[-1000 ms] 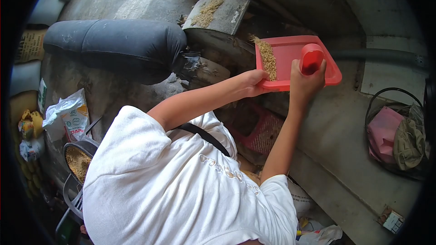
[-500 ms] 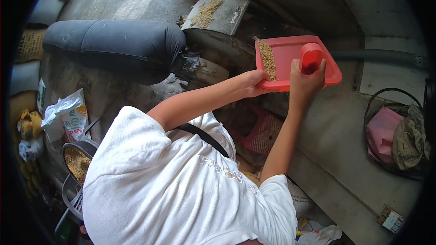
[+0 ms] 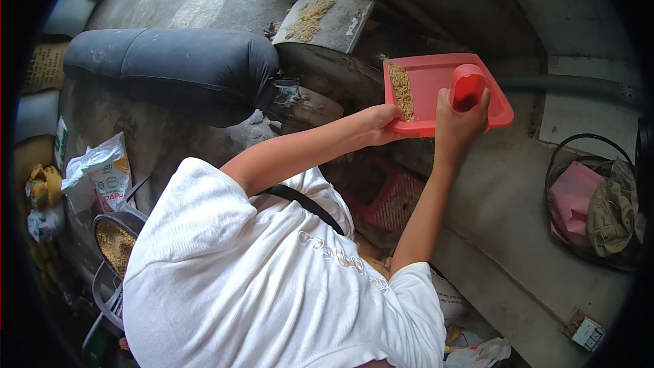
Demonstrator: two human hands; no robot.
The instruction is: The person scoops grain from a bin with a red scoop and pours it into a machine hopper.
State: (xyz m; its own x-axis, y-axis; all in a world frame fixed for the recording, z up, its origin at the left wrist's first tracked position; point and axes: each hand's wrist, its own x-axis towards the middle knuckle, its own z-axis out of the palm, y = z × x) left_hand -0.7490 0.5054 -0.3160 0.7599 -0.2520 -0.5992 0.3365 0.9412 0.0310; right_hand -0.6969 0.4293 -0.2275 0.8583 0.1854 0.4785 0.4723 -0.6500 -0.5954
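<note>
A red plastic dustpan-like tray (image 3: 432,82) is held out at the upper right, with a strip of tan grain or husks (image 3: 402,92) along its left edge. My left hand (image 3: 385,125) grips the tray's near left corner, thumb on top of the rim. My right hand (image 3: 461,117) is wrapped round the tray's red handle (image 3: 468,88), which rises near its right side. The fingers under the tray are partly hidden.
A dark stuffed cushion-like roll (image 3: 170,68) lies at the upper left. A curved grey slab (image 3: 327,20) bears more grain. A bucket of grain (image 3: 114,245) stands at lower left. A wire basket (image 3: 596,136) with pink and olive cloths sits at right; a red perforated plastic piece (image 3: 398,197) lies below the tray.
</note>
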